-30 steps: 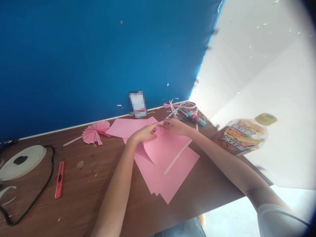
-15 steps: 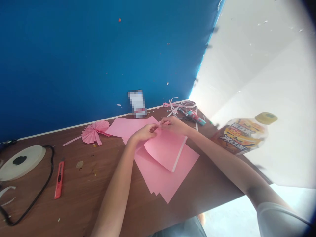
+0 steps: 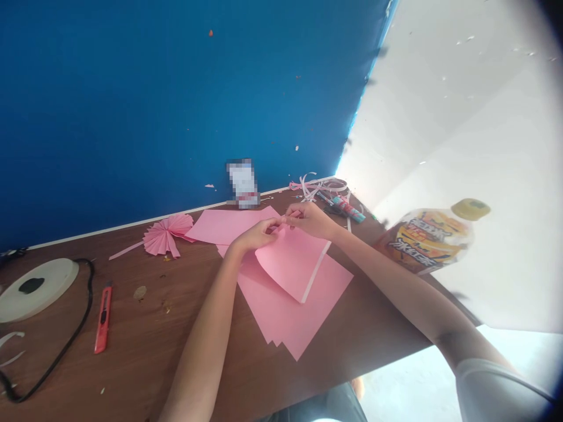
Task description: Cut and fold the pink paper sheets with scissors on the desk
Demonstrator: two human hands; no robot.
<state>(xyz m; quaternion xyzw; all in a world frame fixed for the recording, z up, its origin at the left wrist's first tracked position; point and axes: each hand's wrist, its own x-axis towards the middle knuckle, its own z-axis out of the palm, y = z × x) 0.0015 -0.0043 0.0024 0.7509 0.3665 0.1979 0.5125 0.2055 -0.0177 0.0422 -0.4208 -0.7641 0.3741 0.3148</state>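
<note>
A pink sheet of paper (image 3: pixel 292 264) with a white strip along its right edge is held by its far corner in both hands. My left hand (image 3: pixel 257 235) pinches that corner from the left. Close against it, my right hand (image 3: pixel 308 218) grips the same corner with bent fingers, and the fingertips of the two hands meet. Under the held sheet lie several more pink sheets (image 3: pixel 303 328), overlapping on the brown table. The paper right between the fingertips is partly hidden.
A pleated pink paper fan (image 3: pixel 165 235) and a red utility knife (image 3: pixel 103 319) lie at left, near a white disc (image 3: pixel 41 290) with a black cord (image 3: pixel 73 340). Paper strips (image 3: pixel 323 187) and a glue stick (image 3: pixel 348 209) are at back right. A drink bottle (image 3: pixel 428 240) stands right.
The hands have drawn slightly closer at the held corner, the right fingers shifting a little left. The view has moved slightly; the other things stay where they were.
</note>
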